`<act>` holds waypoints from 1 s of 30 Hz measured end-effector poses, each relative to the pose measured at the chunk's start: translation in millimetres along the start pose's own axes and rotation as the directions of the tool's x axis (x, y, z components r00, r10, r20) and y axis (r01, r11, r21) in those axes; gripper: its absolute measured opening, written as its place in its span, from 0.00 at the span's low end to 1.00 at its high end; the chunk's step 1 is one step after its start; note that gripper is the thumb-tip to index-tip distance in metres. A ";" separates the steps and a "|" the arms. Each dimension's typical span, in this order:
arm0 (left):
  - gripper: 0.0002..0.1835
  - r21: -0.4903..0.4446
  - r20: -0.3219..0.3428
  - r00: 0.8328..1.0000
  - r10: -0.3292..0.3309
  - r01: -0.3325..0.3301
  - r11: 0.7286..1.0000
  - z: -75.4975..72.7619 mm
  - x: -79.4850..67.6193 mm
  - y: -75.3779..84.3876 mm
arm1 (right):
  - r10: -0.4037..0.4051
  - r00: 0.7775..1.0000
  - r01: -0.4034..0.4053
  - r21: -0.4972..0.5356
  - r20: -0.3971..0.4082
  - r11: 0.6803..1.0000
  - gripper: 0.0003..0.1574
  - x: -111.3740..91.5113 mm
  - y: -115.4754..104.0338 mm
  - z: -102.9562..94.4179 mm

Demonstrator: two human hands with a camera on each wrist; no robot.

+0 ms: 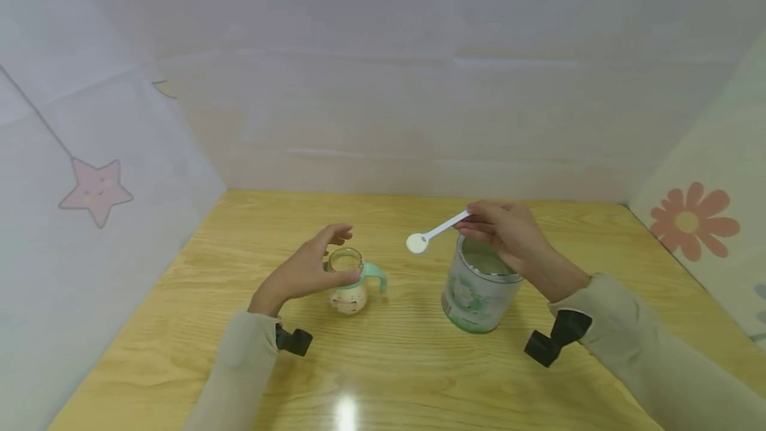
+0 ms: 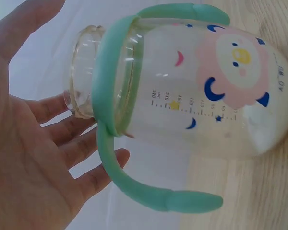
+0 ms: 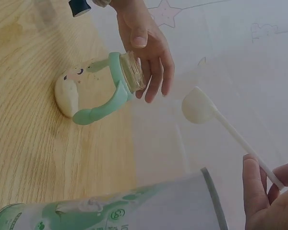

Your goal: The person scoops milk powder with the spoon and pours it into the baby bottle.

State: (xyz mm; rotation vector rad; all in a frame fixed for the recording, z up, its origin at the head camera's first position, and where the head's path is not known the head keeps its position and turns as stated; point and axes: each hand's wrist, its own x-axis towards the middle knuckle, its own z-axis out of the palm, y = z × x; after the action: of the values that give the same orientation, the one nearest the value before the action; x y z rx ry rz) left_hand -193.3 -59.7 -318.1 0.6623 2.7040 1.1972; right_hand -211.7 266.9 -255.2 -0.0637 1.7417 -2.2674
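We see the right hand (image 1: 505, 231) pinching a white scoop (image 1: 445, 226) near its handle's end, finger and thumb closed together. The scoop's long axis slants down and leftward, bowl foremost, so the bowl sits left of the hand, between the open can (image 1: 475, 298) and the upright bottle (image 1: 349, 299). The left hand (image 1: 308, 270) curves loosely around the bottle's neck; we cannot tell whether it touches.

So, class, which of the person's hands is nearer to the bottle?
The left. The left hand is close around the neck of the bottle; the right hand is farther off, above the can, holding the scoop.
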 end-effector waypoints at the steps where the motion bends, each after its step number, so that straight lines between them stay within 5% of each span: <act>1: 0.45 -0.001 0.001 1.000 -0.002 0.002 1.000 0.9 -0.2 -0.9 | 0.000 1.000 0.000 -0.003 -0.002 1.000 0.14 0.4 0.1 1.2; 18: 0.44 -0.035 0.016 0.999 -0.034 0.034 0.999 4.6 -7.5 -8.1 | 0.013 1.000 -0.014 -0.093 -0.013 0.996 0.07 5.6 5.4 30.0; 30: 0.44 -0.019 0.025 0.999 -0.038 0.038 0.999 6.4 -5.4 -9.3 | 0.035 0.999 -0.036 0.048 0.020 0.998 0.06 7.6 14.5 45.8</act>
State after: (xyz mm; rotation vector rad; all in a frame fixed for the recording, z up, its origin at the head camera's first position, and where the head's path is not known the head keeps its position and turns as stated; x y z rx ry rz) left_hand -189.9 -63.2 -329.6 0.6165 2.6692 1.1967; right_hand -206.8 218.6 -257.7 -0.0438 1.6649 -2.2748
